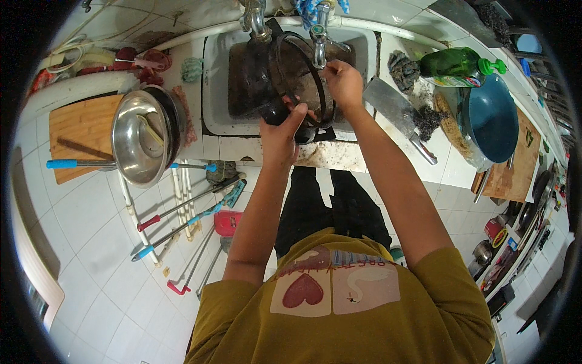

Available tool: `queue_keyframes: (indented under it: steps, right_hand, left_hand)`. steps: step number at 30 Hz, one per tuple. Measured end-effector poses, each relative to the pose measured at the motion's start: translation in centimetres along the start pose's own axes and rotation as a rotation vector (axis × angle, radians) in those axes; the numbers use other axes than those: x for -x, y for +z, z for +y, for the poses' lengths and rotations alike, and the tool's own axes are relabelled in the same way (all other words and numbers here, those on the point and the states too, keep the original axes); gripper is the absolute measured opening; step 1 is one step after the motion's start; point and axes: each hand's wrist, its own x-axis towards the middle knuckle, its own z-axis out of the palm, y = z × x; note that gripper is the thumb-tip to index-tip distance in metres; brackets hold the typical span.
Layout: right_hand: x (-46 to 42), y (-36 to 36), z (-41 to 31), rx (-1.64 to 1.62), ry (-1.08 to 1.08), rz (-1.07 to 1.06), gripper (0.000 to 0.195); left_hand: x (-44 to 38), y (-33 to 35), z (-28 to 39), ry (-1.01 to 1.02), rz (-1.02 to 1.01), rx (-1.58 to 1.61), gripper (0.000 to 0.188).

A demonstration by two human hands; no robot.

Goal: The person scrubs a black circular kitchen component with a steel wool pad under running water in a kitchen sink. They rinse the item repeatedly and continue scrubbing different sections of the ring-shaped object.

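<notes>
Over the sink (pixel 213 86) in front of me, a dark round vessel (pixel 261 86) with a black ring-shaped rim is tipped on its side below a metal tap (pixel 320 41). My left hand (pixel 286 132) grips its near edge, thumb outside and some fingertips showing within the ring. Close beside the tap's spout, my right hand (pixel 344 84) has its fingertips drawn together at the rim's right side. Whether they pinch anything cannot be made out. Dark brownish water or grime shows in the basin behind the vessel.
Right of the sink lie a cleaver (pixel 393 107), a dark rag (pixel 403 68), a steel-wool clump (pixel 429 120), a green detergent bottle (pixel 454 67) and a blue bowl (pixel 493 118). Stacked metal bowls (pixel 125 132) and a cutting board (pixel 82 118) stand left; a second tap (pixel 257 22) rises behind.
</notes>
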Motion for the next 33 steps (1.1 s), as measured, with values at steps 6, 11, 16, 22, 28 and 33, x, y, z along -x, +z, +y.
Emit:
queue_keyframes:
  steps: [6,11,16,22,28,33]
  right_hand:
    - [-0.1,1.3,-0.4,0.241,-0.046,-0.085,0.026]
    - [-0.8,0.9,-0.8,0.389,-0.090,-0.243,0.023]
    - [-1.0,1.0,0.8,0.479,-0.287,-0.325,0.013]
    - [-0.5,0.7,1.3,0.176,-0.065,-0.222,0.014]
    - [-0.9,1.1,2.5,-0.493,0.281,-0.231,0.020]
    - [0.7,-1.6,0.1,-0.852,0.382,-0.248,0.023]
  left_hand:
    - [0.8,1.4,-0.5,0.070,0.001,0.007,0.026]
    - [0.7,0.8,-0.4,0.038,-0.001,-0.015,0.022]
    - [0.1,0.2,-1.3,0.067,-0.062,-0.027,0.024]
    - [-0.2,1.1,-1.0,0.047,-0.064,-0.051,0.024]
    - [-2.4,1.6,-2.1,0.040,-0.050,0.061,0.030]
    - [-4.7,1.9,-3.5,0.022,-0.079,0.059,0.025]
